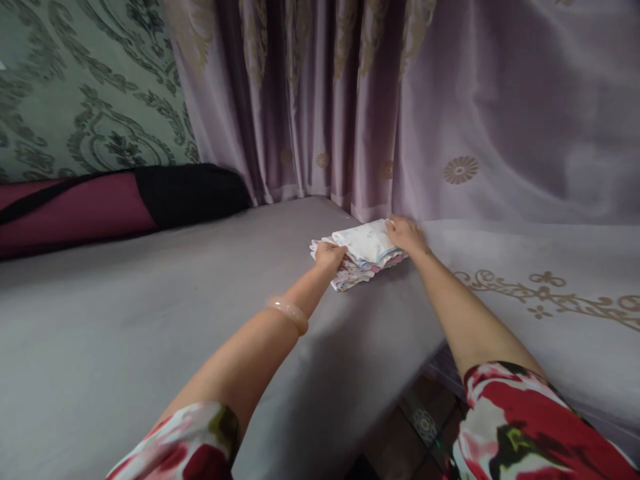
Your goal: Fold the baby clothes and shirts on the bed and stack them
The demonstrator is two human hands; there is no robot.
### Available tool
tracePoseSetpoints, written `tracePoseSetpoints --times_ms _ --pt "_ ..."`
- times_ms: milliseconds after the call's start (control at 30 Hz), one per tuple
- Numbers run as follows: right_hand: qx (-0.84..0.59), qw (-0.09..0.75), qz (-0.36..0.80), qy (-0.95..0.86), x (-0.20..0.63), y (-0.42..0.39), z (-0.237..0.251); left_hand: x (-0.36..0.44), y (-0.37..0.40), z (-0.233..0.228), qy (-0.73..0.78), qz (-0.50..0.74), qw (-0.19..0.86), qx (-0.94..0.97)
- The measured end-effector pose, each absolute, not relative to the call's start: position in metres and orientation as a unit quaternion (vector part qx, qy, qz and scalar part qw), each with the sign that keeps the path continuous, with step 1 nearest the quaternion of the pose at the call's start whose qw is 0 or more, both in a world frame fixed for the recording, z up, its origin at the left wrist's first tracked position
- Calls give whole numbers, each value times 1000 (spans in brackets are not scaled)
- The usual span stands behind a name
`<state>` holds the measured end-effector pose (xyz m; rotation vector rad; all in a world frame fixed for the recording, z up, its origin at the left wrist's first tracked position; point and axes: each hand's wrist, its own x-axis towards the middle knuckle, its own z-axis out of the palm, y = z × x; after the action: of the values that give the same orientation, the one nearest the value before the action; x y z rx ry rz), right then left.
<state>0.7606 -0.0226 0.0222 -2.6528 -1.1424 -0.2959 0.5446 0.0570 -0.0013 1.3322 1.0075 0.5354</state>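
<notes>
A stack of folded cloths (367,243), white on top with pink and patterned layers beneath, sits on the grey bed surface (165,313) near its far right corner. My left hand (330,257) grips the stack's left side, thumb over the upper layers and fingers mostly hidden below or behind. On the opposite side, my right hand (406,235) holds the right end, its thumb on the white top cloth. Whether the stack is slightly lifted or resting, I cannot tell. A pale bangle (290,315) circles my left forearm.
Purple curtains (320,100) hang along the back, close behind the stack. A long maroon and black bag (100,207) lies against the patterned green wall (100,87). To the right is a pale surface with a gold vine pattern (550,293). Dark floor tiles (425,420) show below the bed edge.
</notes>
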Motion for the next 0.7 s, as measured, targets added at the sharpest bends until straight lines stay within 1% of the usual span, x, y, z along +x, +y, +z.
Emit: tracePoseSetpoints --times_ms 100,200,300,400,567,700 --pt "-905 113 -43 -407 742 -9 26 540 56 1 432 241 649 579" --pt "-924 94 12 -370 726 -1 26 530 55 -1 412 239 662 579" --pt "-936 59 51 -344 720 3 24 511 59 -14 365 220 690 585" --pt "-939 41 61 -336 719 5 26 478 69 -35 315 196 714 594" --pt "-927 50 56 -367 721 5 34 388 102 -69 358 191 665 627" --pt "-888 88 18 -451 706 7 36 305 123 -71 417 201 602 651"
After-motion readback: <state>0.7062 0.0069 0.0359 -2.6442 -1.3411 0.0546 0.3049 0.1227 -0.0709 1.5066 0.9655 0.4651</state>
